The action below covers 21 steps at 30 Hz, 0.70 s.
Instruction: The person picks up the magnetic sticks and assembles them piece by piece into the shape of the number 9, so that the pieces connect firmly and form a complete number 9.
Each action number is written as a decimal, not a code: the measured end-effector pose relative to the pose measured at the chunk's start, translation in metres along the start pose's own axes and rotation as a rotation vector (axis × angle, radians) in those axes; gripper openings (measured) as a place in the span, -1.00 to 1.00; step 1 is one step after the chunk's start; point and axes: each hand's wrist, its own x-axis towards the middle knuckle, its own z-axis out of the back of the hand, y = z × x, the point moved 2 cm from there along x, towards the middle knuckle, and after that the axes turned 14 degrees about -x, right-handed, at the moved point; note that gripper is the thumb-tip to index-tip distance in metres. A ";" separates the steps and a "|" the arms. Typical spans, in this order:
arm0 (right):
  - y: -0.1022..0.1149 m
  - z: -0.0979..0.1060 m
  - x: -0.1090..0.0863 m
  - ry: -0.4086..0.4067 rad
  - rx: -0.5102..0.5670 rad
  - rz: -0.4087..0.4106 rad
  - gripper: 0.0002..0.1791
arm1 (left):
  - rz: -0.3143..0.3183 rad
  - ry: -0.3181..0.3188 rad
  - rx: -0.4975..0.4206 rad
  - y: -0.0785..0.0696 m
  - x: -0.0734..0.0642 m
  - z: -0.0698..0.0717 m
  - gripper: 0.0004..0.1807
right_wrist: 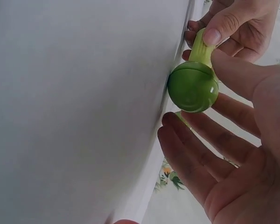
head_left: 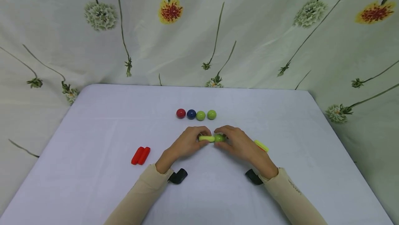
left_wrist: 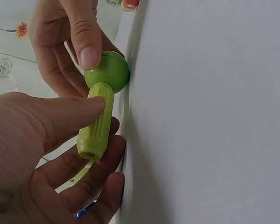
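Near the middle of the table in the head view, my left hand [head_left: 188, 142] pinches a ribbed yellow-green rod [head_left: 205, 138] between thumb and fingers. A dark spot shows in the rod's near end in the left wrist view. The rod's other end meets a glossy green ball [right_wrist: 192, 88], which has a seam line round it. My right hand [head_left: 236, 143] holds this ball, thumb on one side and fingertips on the other, its remaining fingers spread. Rod and ball are in line, close over the white table.
Behind the hands stand a red ball [head_left: 180, 113], a dark blue ball [head_left: 191, 114] and two green balls [head_left: 201, 115] in a row. Two red rods [head_left: 140, 155] lie at the left. By my right forearm lies a yellow rod [head_left: 261, 145], with red showing beside it.
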 end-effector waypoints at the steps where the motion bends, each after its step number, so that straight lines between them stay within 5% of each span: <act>1: 0.000 0.000 0.000 -0.006 0.002 0.000 -0.59 | -0.003 -0.003 0.000 0.000 0.000 0.000 -0.84; 12: -0.002 -0.002 0.003 -0.034 0.006 0.041 -0.71 | 0.035 -0.003 -0.019 0.002 0.001 0.003 -0.82; 21: -0.002 -0.001 0.004 -0.022 0.006 0.018 -0.70 | 0.076 -0.065 -0.075 -0.001 -0.002 0.023 -0.77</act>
